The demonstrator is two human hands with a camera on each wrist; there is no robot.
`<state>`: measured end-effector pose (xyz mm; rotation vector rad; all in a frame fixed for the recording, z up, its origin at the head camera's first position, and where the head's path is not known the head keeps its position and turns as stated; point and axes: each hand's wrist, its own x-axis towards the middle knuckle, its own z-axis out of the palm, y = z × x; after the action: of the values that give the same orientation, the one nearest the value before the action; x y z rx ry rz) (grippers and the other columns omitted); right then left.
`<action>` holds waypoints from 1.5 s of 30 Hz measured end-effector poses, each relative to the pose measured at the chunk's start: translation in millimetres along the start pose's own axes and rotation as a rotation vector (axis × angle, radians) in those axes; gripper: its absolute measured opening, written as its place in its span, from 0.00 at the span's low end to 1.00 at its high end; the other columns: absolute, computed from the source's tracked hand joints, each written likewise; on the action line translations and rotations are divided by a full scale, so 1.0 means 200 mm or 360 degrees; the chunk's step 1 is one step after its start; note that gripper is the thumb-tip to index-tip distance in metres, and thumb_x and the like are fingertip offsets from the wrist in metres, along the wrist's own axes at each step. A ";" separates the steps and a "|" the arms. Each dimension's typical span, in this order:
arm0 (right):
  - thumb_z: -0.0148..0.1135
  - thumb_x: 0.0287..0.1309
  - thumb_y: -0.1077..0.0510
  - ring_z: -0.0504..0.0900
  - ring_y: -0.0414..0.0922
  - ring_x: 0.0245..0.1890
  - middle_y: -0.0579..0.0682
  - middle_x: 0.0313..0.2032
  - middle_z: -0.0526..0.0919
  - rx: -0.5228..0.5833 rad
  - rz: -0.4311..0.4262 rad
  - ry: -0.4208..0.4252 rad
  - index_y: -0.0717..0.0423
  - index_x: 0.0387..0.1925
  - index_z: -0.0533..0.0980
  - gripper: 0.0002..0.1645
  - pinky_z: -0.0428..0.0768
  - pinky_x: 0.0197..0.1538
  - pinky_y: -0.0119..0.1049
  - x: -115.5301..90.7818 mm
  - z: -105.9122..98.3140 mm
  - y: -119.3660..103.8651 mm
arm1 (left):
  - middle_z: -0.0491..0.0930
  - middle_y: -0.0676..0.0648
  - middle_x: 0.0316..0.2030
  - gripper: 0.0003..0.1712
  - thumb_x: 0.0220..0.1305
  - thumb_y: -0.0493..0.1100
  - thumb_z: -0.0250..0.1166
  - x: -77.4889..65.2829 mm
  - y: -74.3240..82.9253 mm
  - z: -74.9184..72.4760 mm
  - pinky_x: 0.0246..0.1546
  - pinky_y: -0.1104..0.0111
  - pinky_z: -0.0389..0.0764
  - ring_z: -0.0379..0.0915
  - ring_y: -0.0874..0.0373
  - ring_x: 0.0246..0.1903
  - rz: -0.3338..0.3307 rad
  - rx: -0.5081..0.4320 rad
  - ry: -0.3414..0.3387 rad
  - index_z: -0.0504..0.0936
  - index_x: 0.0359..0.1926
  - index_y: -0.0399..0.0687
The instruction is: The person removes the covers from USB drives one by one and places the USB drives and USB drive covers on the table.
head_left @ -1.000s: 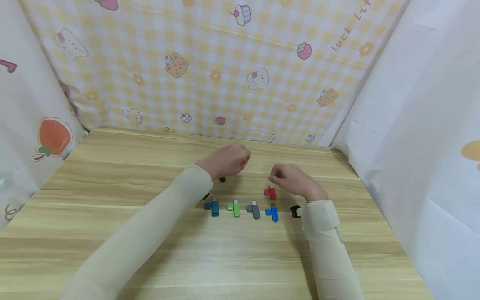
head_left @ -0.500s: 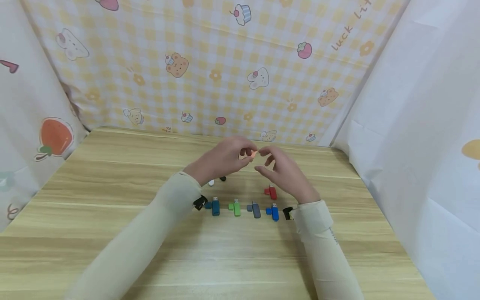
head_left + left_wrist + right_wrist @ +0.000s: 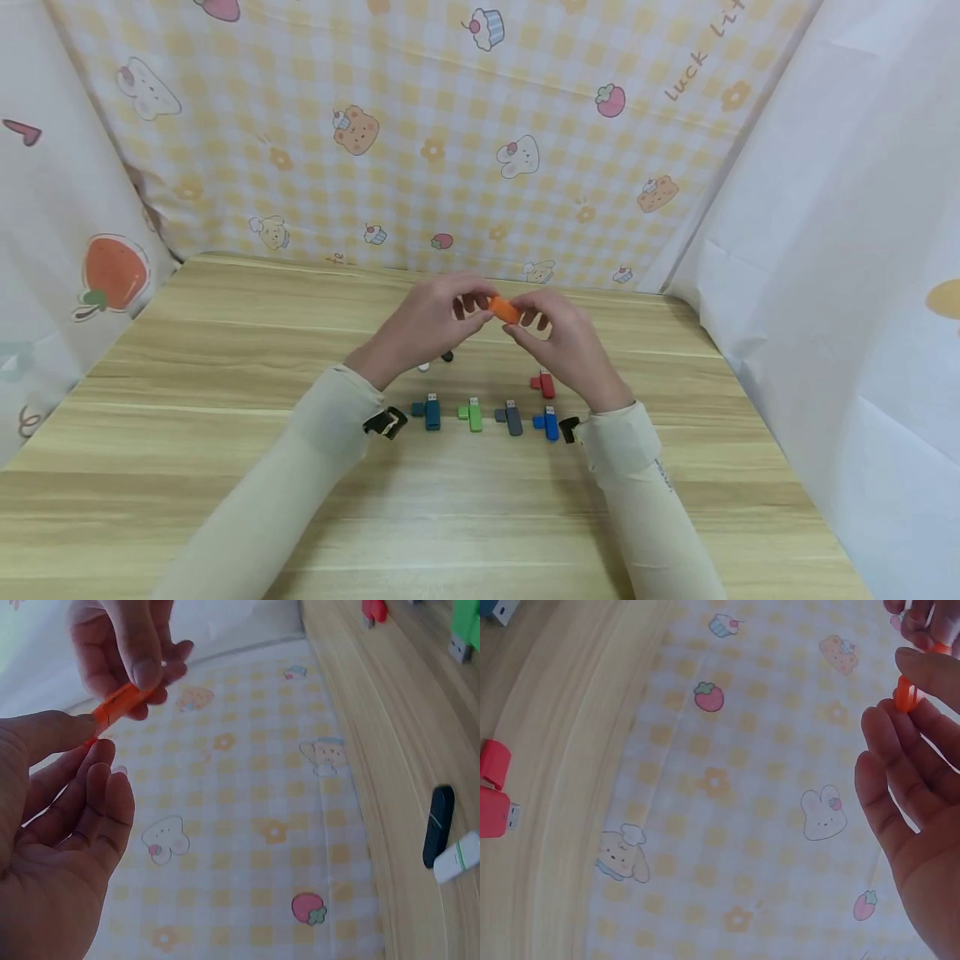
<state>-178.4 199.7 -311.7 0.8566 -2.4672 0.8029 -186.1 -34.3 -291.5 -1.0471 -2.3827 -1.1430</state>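
An orange USB stick (image 3: 504, 310) is held up above the far part of the table, between both hands. My left hand (image 3: 437, 318) pinches its left end between thumb and fingertips. At the other end, the thumb and fingers of my right hand (image 3: 564, 343) grip it. In the left wrist view the orange stick (image 3: 120, 705) has a seam across its body, and no metal plug shows. Below the right hand lies a red USB stick (image 3: 547, 385) with its cap off beside it.
A row of uncapped USB sticks, teal (image 3: 432, 413), green (image 3: 475, 415), grey (image 3: 513, 418) and blue (image 3: 551, 424), lies nearer, each beside its cap. Black (image 3: 439, 825) and white (image 3: 458, 857) capped sticks lie by the left forearm. A patterned cloth (image 3: 420, 167) hangs behind the table.
Both hands have risen and come together. The right hand has moved left from above the red USB stick and taken hold of the orange stick's other end; the left forearm has shifted left.
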 end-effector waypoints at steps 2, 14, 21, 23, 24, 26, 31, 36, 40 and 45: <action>0.78 0.64 0.62 0.84 0.47 0.42 0.53 0.45 0.89 -0.0008 0.0005 -0.0011 0.60 0.53 0.86 0.17 0.89 0.43 0.48 0.00 -0.01 -0.02 | 0.88 0.43 0.43 0.13 0.70 0.34 0.73 -0.02 -0.01 -0.01 0.42 0.63 0.88 0.81 0.52 0.39 -0.0007 0.0026 0.0008 0.88 0.53 0.36; 0.79 0.62 0.63 0.85 0.52 0.40 0.54 0.45 0.88 -0.0053 -0.0093 -0.0017 0.61 0.52 0.87 0.17 0.90 0.42 0.46 0.01 -0.03 -0.09 | 0.88 0.39 0.51 0.16 0.68 0.32 0.74 -0.10 -0.01 -0.01 0.41 0.63 0.89 0.83 0.49 0.41 0.0184 0.0267 0.0101 0.87 0.55 0.34; 0.80 0.61 0.63 0.84 0.48 0.39 0.53 0.44 0.88 -0.0101 -0.0129 -0.0012 0.61 0.52 0.88 0.18 0.90 0.41 0.42 0.00 -0.03 -0.11 | 0.87 0.40 0.49 0.15 0.67 0.33 0.76 -0.13 0.02 0.00 0.46 0.64 0.90 0.82 0.49 0.44 0.0238 0.0441 0.0093 0.88 0.53 0.35; 0.80 0.60 0.63 0.84 0.48 0.39 0.53 0.44 0.88 -0.0100 -0.0127 -0.0030 0.61 0.53 0.88 0.19 0.90 0.42 0.43 0.00 -0.02 -0.11 | 0.87 0.40 0.49 0.15 0.67 0.35 0.77 -0.14 0.02 0.01 0.48 0.64 0.91 0.83 0.49 0.46 0.0237 0.0507 0.0085 0.88 0.53 0.35; 0.80 0.60 0.63 0.84 0.48 0.40 0.53 0.45 0.88 -0.0096 -0.0127 -0.0039 0.61 0.54 0.87 0.20 0.90 0.42 0.44 0.00 -0.02 -0.11 | 0.87 0.40 0.49 0.15 0.67 0.36 0.77 -0.14 0.02 0.01 0.49 0.64 0.91 0.83 0.49 0.46 0.0233 0.0537 0.0082 0.88 0.53 0.35; 0.80 0.60 0.63 0.84 0.48 0.40 0.53 0.45 0.88 -0.0095 -0.0130 -0.0055 0.61 0.55 0.86 0.21 0.90 0.42 0.45 0.00 -0.02 -0.11 | 0.87 0.40 0.49 0.16 0.67 0.37 0.77 -0.15 0.03 0.01 0.50 0.64 0.91 0.83 0.49 0.47 0.0223 0.0582 0.0080 0.88 0.53 0.35; 0.82 0.59 0.62 0.84 0.46 0.41 0.52 0.44 0.88 -0.0121 -0.0162 -0.0063 0.59 0.53 0.86 0.21 0.89 0.42 0.39 0.01 -0.01 -0.11 | 0.87 0.41 0.49 0.15 0.67 0.38 0.77 -0.16 0.04 0.02 0.50 0.63 0.91 0.84 0.49 0.47 0.0194 0.0596 0.0085 0.89 0.52 0.36; 0.82 0.59 0.62 0.85 0.45 0.41 0.52 0.44 0.88 -0.0150 -0.0208 -0.0053 0.58 0.49 0.86 0.17 0.88 0.41 0.37 0.01 0.00 -0.12 | 0.87 0.42 0.48 0.14 0.67 0.38 0.77 -0.17 0.04 0.04 0.52 0.62 0.91 0.84 0.49 0.48 0.0178 0.0585 0.0090 0.90 0.51 0.37; 0.82 0.59 0.62 0.86 0.45 0.41 0.51 0.44 0.88 -0.0149 -0.0228 -0.0041 0.58 0.48 0.86 0.17 0.88 0.41 0.37 0.00 0.00 -0.11 | 0.87 0.42 0.48 0.15 0.67 0.38 0.77 -0.18 0.03 0.04 0.53 0.62 0.91 0.84 0.48 0.49 0.0168 0.0576 0.0107 0.90 0.51 0.37; 0.83 0.58 0.62 0.86 0.45 0.41 0.51 0.44 0.88 -0.0165 -0.0248 -0.0034 0.57 0.48 0.87 0.18 0.88 0.40 0.36 0.00 0.01 -0.11 | 0.88 0.42 0.48 0.14 0.68 0.39 0.77 -0.19 0.03 0.05 0.54 0.62 0.90 0.84 0.48 0.51 0.0165 0.0563 0.0120 0.90 0.51 0.37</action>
<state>-164.5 184.2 -304.5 1.0091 -2.4014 0.6090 -155.3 -43.3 -315.0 -0.9726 -2.3268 -0.6784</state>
